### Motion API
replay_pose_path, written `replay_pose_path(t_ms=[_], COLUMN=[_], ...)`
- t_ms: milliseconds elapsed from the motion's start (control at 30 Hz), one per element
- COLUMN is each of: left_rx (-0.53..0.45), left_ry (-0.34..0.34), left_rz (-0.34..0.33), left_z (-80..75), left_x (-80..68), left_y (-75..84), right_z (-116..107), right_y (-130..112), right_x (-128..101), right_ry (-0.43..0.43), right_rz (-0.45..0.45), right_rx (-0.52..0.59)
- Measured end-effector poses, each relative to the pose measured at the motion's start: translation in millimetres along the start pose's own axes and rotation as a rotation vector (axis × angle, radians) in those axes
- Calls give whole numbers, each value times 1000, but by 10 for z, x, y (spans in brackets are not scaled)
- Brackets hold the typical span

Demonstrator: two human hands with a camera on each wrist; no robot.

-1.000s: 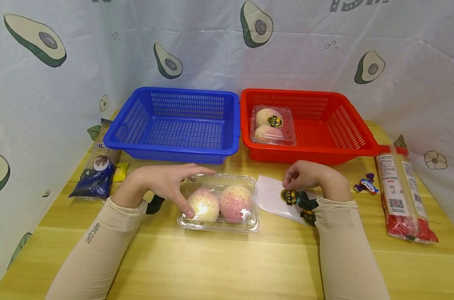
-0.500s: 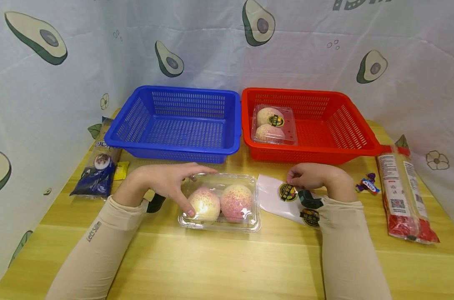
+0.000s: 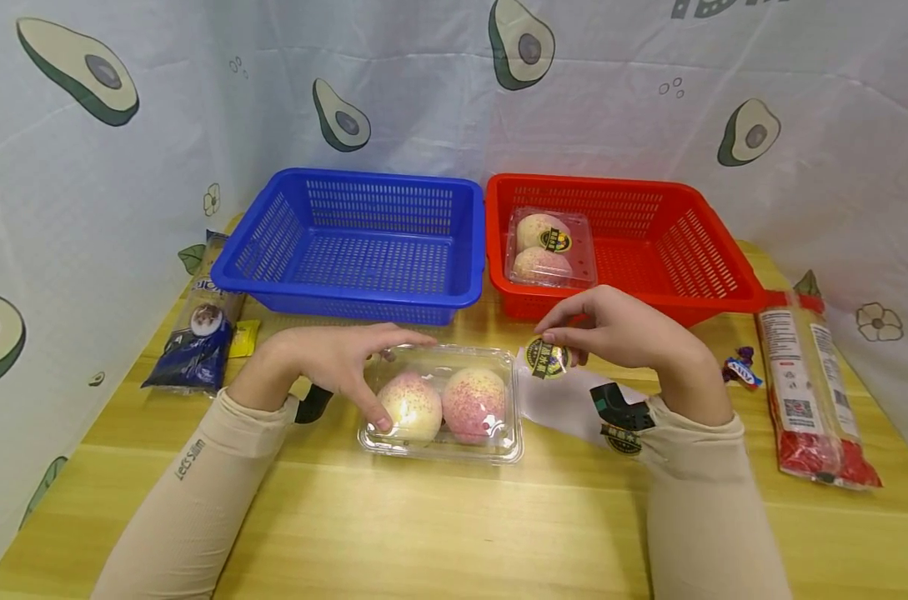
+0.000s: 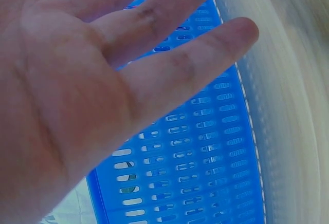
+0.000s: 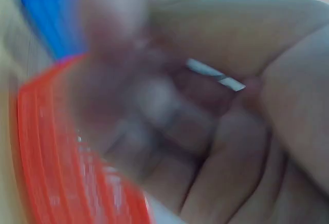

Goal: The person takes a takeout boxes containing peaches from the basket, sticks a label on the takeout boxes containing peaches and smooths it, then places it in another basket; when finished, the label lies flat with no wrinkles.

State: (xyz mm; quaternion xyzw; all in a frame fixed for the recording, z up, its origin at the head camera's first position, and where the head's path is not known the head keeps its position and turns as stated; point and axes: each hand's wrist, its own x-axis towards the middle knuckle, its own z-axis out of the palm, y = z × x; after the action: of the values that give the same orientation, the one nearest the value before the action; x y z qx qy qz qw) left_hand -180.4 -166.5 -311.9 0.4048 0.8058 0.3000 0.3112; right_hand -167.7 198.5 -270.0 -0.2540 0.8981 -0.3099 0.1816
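Observation:
A clear plastic clamshell box [image 3: 443, 452] with two pink and yellow peaches [image 3: 474, 406] lies in front of me. My left hand [image 3: 341, 367] spans its left end, thumb on the lid's front and fingers along the back edge; the left wrist view shows some fingers [image 4: 185, 70] stretched out. Between thumb and forefinger, my right hand [image 3: 619, 333] pinches a round black and gold sticker [image 3: 547, 358], just right of the box. Beneath that hand lies a white backing sheet [image 3: 566, 402] bearing another sticker [image 3: 620, 439]. The right wrist view is blurred.
A blue basket [image 3: 348, 298] and a red basket [image 3: 641, 302] stand at the back. Inside the red one is a stickered box of peaches [image 3: 551, 248]. Bagged goods [image 3: 198, 333] and a yellow packet [image 3: 243, 339] lie left; wrapped candies [image 3: 742, 368] and a red-ended bag [image 3: 814, 392] lie right.
My right hand has peeled the sticker off the sheet and lifted it leftward, toward the box. My left hand keeps its place on the box.

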Motion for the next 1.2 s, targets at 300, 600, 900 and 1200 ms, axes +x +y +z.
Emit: replay_pose_path(t_ms=[300,600,900,1200], left_rx=[-6,12,23,10], left_ry=[-4,2,6,2], left_rz=[7,17,16,-11], left_z=[-2,-13,-22,-16], left_x=[0,6,6,12], left_y=[-12,-14,-8,-5], right_z=[506,672,645,663], right_y=[-489,-592,-600,-613], right_x=[320,403,361,361], right_ry=[-20,30,-60,-74], right_rz=[-421,-447,-303,-294], right_rx=[-114,-107,-119,-118])
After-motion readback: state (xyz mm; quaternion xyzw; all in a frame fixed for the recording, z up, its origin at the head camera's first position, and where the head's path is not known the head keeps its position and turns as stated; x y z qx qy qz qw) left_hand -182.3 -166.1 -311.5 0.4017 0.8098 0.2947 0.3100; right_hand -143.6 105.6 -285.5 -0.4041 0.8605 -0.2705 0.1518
